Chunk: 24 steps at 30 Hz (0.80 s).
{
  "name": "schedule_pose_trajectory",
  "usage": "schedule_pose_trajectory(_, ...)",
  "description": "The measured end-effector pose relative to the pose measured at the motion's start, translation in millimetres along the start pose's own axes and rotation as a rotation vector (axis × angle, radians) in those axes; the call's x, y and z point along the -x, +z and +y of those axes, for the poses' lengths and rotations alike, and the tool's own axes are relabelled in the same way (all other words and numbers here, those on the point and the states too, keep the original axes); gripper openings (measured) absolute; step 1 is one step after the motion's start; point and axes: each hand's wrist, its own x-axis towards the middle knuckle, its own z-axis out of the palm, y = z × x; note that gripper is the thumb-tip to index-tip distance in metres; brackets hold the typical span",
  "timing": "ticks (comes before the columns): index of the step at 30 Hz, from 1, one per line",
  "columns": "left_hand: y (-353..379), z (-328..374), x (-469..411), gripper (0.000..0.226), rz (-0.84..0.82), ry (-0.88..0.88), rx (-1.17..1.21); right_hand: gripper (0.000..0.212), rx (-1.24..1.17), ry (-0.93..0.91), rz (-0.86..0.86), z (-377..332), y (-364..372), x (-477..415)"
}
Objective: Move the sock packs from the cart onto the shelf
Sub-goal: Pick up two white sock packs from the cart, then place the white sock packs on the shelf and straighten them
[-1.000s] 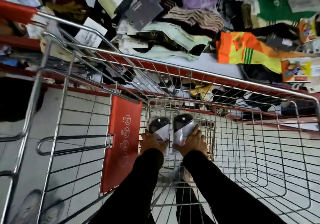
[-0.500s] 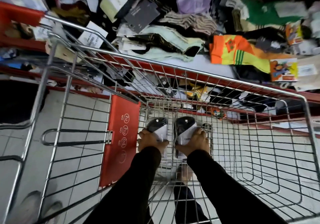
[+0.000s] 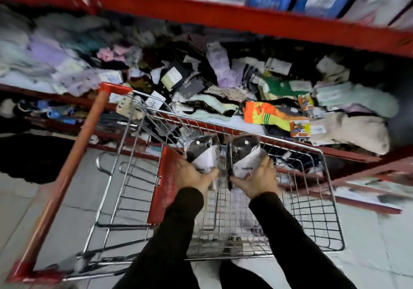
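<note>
Above the cart point(image 3: 321, 201), one sock pack point(image 3: 204, 154) clamped in each hand's grip, left hand point(image 3: 192, 176), right hand point(image 3: 257, 180).

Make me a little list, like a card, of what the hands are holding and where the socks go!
left hand: holds one sock pack
right hand: holds another sock pack
where the packs are: over the cart, at about its rim
shelf: right behind the cart, heaped with loose socks
brightest thing: orange and yellow sock on the shelf
</note>
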Motion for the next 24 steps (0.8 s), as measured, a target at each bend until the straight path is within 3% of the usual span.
schedule_pose_trajectory(4,-38.5,45.2,12.6,0.106,0.126,0.157,0.034,0.137,-0.166,-0.130,0.139,-28.1,-49.9,13.1)
schedule_pose_trajectory(10,-89.0,101.0,20.6,0.111,0.284,0.416,0.073,0.129,-0.321,-0.304,0.347,-69.0,-110.8,20.2)
schedule_pose_trajectory(16,-132.4,140.5,19.3,0.102,0.435,0.585,0.143,0.108,-0.511,-0.469,0.548,-105.8,-156.0,20.8)
schedule_pose_trajectory(24,-187.2,207.6,-9.3,0.096,0.520,0.754,0.337,0.114,-0.692,-0.586,0.681,-175.6,-214.9,-1.5)
